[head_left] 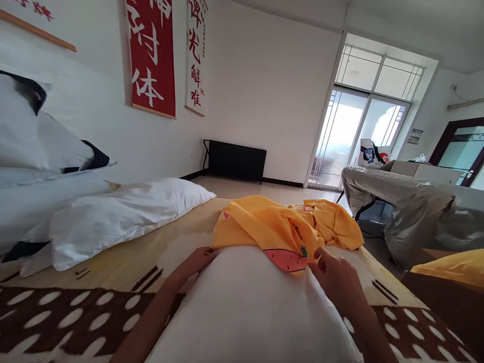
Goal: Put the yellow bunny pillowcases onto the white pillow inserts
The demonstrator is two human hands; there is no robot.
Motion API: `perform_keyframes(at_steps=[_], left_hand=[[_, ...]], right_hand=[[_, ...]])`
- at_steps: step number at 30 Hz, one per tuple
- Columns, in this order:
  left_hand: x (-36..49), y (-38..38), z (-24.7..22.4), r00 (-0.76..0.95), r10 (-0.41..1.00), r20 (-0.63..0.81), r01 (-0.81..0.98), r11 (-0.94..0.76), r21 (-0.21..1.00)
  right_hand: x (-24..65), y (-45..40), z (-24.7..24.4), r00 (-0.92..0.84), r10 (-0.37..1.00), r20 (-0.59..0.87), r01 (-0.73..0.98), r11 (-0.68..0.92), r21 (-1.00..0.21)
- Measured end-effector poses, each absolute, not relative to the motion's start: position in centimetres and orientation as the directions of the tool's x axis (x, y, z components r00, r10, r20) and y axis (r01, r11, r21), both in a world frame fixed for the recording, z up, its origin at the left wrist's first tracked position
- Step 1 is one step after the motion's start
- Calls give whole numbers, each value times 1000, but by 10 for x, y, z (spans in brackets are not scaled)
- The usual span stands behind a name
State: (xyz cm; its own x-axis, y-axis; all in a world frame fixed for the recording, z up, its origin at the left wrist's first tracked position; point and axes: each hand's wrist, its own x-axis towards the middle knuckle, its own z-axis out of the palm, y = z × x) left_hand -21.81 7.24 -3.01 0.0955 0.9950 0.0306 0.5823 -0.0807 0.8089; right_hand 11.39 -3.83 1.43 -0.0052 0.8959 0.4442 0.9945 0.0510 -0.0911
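Between the right hand (pixel 336 275), pinching orange cloth (pixel 257 217), and left hand (pixel 199 259), grip unclear, the white pillow (pixel 249 307) pointed lengthwise toward the bed's far edge (pixel 215 203).

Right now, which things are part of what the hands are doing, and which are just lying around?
Part of it:
- left hand
- right hand
- white pillow between them
- yellow cloth at its far end

Lying around:
- other pillow, on the left
- plastic sheet, on the right

Pillow (pixel 257 302) ctr, cloth (pixel 260 217) at far end — 2nd pillow (pixel 124 217) L
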Motion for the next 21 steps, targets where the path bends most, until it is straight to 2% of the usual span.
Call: perform_keyframes(at_steps=[2, 5, 7, 10, 11, 13, 15, 18, 21], left_hand=[[-225, 81, -34, 118, 993, 22, 610, -90, 788], [-234, 83, -34, 125, 992, 24, 669, -102, 736], [-237, 75, -27, 135, 990, 32, 699, -118, 706], [-227, 51, -7, 199, 969, 145, 747, -246, 617], [-220, 40, 0, 238, 948, 209, 760, -316, 567], [-198, 18, 13, 349, 870, 348, 750, -482, 453], [-174, 0, 20, 492, 744, 453, 680, -653, 334], [-151, -17, 25, 694, 598, 401, 530, -801, 279], [-157, -23, 33, 738, 609, 290, 516, -787, 339]], right_hand=[[105, -37, 26, -63, 835, 547, 990, 121, -70], [86, -26, 18, -266, 819, 509, 958, 285, 42], [75, -15, 1, -216, 855, 472, 973, 228, 32], [61, -6, -20, -40, 838, 545, 988, 114, -103], [55, -8, -22, -28, 794, 607, 973, 162, -167], [42, -21, -21, -94, 666, 740, 882, 401, -249], [25, -41, -16, -234, 508, 829, 731, 654, -194], [7, -65, -10, -442, 355, 824, 572, 819, -46], [10, -71, -4, -516, 403, 756, 551, 832, -67]])
